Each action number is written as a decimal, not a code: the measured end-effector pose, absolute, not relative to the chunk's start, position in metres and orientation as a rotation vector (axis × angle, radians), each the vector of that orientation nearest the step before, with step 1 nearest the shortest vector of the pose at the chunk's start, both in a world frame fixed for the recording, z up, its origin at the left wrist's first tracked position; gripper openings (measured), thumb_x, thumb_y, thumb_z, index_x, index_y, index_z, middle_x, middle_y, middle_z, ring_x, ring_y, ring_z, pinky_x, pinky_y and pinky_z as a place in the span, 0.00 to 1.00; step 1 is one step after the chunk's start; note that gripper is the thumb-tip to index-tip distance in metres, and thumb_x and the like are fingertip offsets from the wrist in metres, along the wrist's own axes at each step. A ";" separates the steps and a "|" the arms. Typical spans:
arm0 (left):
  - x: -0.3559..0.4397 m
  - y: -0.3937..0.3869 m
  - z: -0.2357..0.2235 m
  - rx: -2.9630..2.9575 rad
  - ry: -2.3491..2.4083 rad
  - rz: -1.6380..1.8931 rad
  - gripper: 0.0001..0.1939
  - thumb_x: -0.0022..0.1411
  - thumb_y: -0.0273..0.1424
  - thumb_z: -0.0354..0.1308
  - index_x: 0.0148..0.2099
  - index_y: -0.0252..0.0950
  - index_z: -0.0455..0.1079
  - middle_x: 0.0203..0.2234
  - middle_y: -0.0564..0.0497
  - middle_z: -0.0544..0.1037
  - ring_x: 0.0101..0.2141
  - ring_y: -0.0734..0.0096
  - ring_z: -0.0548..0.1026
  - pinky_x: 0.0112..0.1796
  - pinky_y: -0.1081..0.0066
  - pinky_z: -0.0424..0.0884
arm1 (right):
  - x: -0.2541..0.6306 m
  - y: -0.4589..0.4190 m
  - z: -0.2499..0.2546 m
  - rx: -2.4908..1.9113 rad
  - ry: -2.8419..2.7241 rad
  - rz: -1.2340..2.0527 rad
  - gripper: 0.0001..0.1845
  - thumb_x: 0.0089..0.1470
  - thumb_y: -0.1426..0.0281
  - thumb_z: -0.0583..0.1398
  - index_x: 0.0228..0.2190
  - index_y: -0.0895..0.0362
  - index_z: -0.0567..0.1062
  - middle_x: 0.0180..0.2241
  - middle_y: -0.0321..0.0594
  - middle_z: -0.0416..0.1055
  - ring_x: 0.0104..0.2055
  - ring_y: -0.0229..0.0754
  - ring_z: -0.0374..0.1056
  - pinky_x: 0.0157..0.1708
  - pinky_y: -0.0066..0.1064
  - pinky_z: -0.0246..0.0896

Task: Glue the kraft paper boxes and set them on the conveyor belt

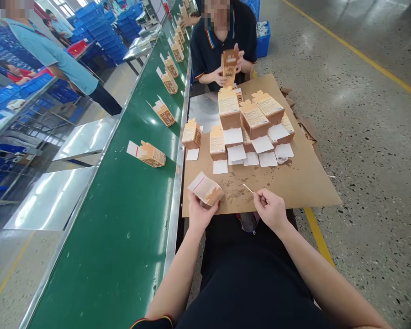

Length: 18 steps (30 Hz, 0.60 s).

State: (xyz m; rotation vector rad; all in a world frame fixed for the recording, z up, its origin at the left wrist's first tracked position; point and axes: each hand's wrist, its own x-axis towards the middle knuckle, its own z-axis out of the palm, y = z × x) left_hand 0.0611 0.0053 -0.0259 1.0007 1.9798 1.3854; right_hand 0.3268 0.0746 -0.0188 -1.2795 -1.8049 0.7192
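My left hand grips a small cardboard box whose white lid flap stands raised on the far left side. Between the thumb and fingers of my right hand is a thin cotton swab, its pale tip pointing left toward the box. Both hands are at the near edge of a cardboard-covered table. Beyond them stand several stacked printed boxes, many with white flaps hanging toward me. A separate box stands at the table's left side. Dark smudges mark the cardboard by my hands.
A green conveyor belt runs along my left, carrying a row of boxes with raised flaps. Across the table a co-worker holds a brown box. Another person stands beyond the belt near metal tables.
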 end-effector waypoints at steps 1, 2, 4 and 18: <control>0.049 0.003 -0.024 0.970 2.020 1.460 0.44 0.46 0.38 0.83 0.58 0.45 0.61 0.52 0.42 0.80 0.57 0.43 0.82 0.58 0.48 0.79 | 0.328 0.075 -0.019 -1.288 -1.786 0.727 0.22 0.71 0.58 0.57 0.24 0.50 0.64 0.18 0.29 0.54 0.21 0.37 0.51 0.25 0.30 0.52; 0.033 0.000 -0.021 0.927 2.069 1.548 0.45 0.46 0.39 0.83 0.59 0.45 0.60 0.54 0.41 0.79 0.59 0.43 0.81 0.60 0.48 0.78 | 0.330 0.075 -0.020 -1.298 -1.766 0.731 0.22 0.71 0.58 0.57 0.24 0.50 0.64 0.18 0.29 0.54 0.21 0.37 0.51 0.24 0.30 0.52; -0.008 -0.009 -0.013 0.826 2.175 1.713 0.46 0.47 0.39 0.83 0.60 0.45 0.57 0.59 0.39 0.77 0.61 0.45 0.80 0.63 0.46 0.77 | 0.335 0.076 -0.022 -1.310 -1.732 0.731 0.22 0.70 0.57 0.58 0.24 0.50 0.65 0.18 0.29 0.55 0.20 0.37 0.52 0.24 0.30 0.53; -0.058 -0.062 -0.025 0.784 2.628 1.910 0.28 0.60 0.39 0.71 0.55 0.44 0.60 0.56 0.43 0.68 0.60 0.50 0.75 0.67 0.41 0.71 | 0.373 0.076 -0.023 -1.414 -1.711 0.660 0.23 0.69 0.54 0.60 0.24 0.50 0.68 0.18 0.30 0.58 0.20 0.38 0.54 0.24 0.31 0.55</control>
